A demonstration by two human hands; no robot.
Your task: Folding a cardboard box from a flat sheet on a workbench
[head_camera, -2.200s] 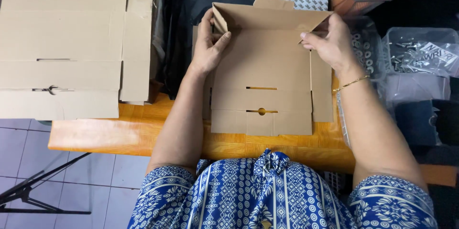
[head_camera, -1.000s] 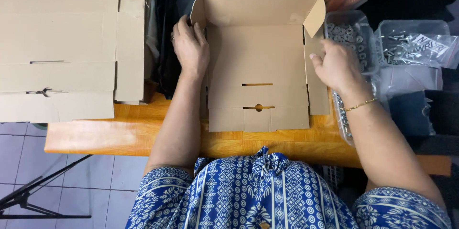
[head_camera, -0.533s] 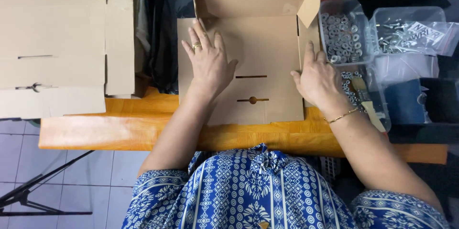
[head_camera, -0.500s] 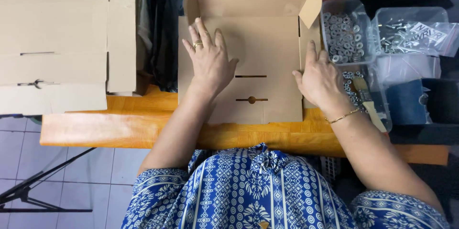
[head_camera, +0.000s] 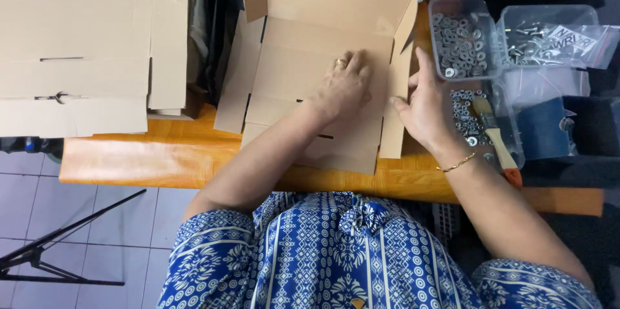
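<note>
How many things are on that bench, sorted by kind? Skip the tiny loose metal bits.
Cardboard box being folded: 1
Stack of flat cardboard blanks: 1
Clear plastic tubs of metal hardware: 3 in view
Paintbrush: 1
Hands at work, left hand and right hand: 2
Total: 8

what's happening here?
A person at a wooden table is working a flat cardboard box. The left hand presses flat on the box's base panel; the right hand is at the right side flap. The back panel stands up, with its side tabs angled. A stack of flat box blanks lies to the left, and clear tubs of washers and screws sit to the right.
</note>
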